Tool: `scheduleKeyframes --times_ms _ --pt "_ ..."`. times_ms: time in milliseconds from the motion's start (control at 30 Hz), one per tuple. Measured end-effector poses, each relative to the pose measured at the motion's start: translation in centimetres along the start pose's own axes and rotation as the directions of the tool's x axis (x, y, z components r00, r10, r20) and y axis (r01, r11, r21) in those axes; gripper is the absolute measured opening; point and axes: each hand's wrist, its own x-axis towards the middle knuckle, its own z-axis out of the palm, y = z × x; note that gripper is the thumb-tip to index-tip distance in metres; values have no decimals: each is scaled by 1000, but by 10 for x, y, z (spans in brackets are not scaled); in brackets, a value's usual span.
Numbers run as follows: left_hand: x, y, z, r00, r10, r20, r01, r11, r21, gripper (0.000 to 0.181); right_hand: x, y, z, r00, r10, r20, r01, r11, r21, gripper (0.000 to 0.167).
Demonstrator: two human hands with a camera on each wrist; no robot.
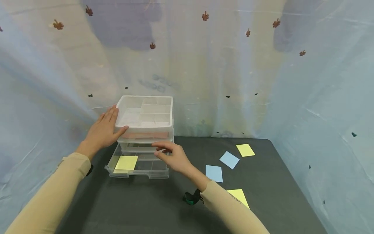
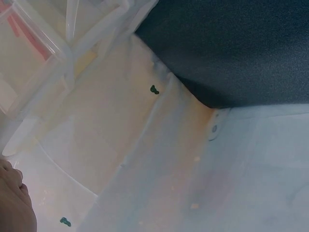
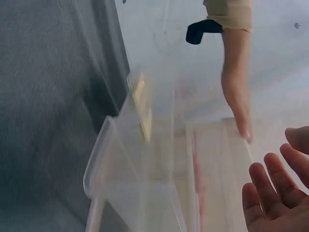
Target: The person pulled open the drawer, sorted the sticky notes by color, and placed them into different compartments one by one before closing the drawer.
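A small plastic drawer unit (image 1: 173, 113) stands at the back left of the dark table, with a divided white tray (image 1: 143, 128) on top. Against the tray's left side rests my left hand (image 1: 102, 130), fingers straight and thumb over the front edge. The clear bottom drawer (image 1: 159, 174) is pulled out, and a yellow sticky note (image 1: 126, 163) lies in its left part. In front of the upper drawers hovers my right hand (image 1: 175, 158), its fingers loosely bent. The right wrist view shows those fingers (image 3: 275, 179) holding nothing. Something reddish shows through the upper drawer (image 1: 150, 135).
On the table's right lie two blue sticky notes (image 1: 214, 173) and a yellow one (image 1: 245, 150). Another yellow note (image 1: 239, 196) is partly covered by my right sleeve (image 1: 230, 208). A pale patterned curtain (image 1: 201, 81) hangs behind and beside the table (image 1: 277, 195).
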Motion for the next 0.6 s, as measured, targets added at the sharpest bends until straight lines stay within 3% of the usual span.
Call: scheduleKeyframes --times_ms 367,600 --pt "-2 1 -1 1000 -1 16 1 1000 -2 100 -49 13 -57 991 14 -130 -16 1000 -12 33" --pt "-1 2 -5 1000 4 26 -4 1000 -8 100 -98 38 -95 976 96 -197 -115 989 -89 31"
